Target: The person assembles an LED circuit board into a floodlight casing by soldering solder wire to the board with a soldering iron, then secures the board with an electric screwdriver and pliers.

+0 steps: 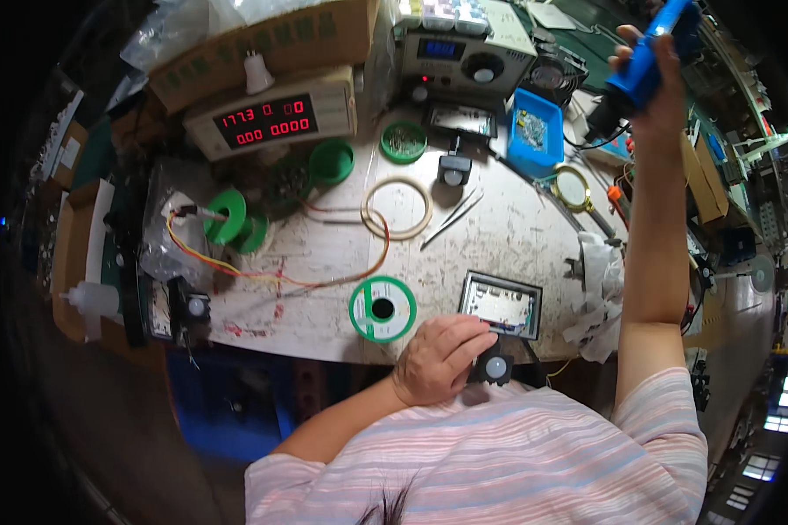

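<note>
My right hand (pixel 657 79) is raised at the upper right, its fingers wrapped round a blue handheld tool (pixel 643 74) with a black nose pointing down, which looks like an electric screwdriver. My left hand (pixel 442 354) rests at the bench's front edge, fingers closed at a small black motion sensor (pixel 496 367) with a white dome. Next to it a dark-framed flood light housing (pixel 501 304) lies with its inside showing, a pale plate and small parts in it. A green-rimmed solder reel (pixel 383 309) lies just left of that hand.
Tweezers (pixel 452 219), a cream ring coil (pixel 397 184) and red-yellow wires (pixel 298 282) lie mid-bench. A second sensor light (pixel 460 122), a blue bin of screws (pixel 536 131) and a green dish (pixel 403 142) stand behind. A power meter (pixel 271 118) is at back left.
</note>
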Tool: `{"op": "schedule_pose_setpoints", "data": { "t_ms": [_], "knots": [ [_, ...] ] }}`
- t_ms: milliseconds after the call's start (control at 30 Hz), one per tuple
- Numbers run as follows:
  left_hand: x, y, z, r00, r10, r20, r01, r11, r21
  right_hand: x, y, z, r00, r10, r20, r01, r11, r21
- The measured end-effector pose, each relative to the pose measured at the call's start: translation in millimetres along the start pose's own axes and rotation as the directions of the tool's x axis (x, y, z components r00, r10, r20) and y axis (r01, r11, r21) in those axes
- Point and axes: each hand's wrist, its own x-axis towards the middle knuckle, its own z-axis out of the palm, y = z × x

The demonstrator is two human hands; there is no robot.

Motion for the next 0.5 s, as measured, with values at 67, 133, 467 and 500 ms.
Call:
{"op": "schedule_pose_setpoints", "data": {
  "t_ms": [67,133,467,500],
  "knots": [
    [3,1,4,1.0,0.014,0.0,-0.014,1.0,-0.003,-28,-34,5,0.985,-0.048,0.163,0.047,0.999,0.009],
    [3,1,4,1.0,-0.005,0.006,0.005,1.0,0.004,-49,-41,30,0.986,-0.085,0.141,0.091,0.995,-0.035],
    [2,2,7,0.999,-0.033,0.002,0.033,0.998,0.057,-106,-21,81,0.924,-0.03,0.38,0.013,0.999,0.047],
    [1,3,7,0.999,-0.035,0.002,0.035,0.998,0.059,-108,-18,83,0.924,-0.031,0.38,0.013,0.999,0.05]
  ]
}}
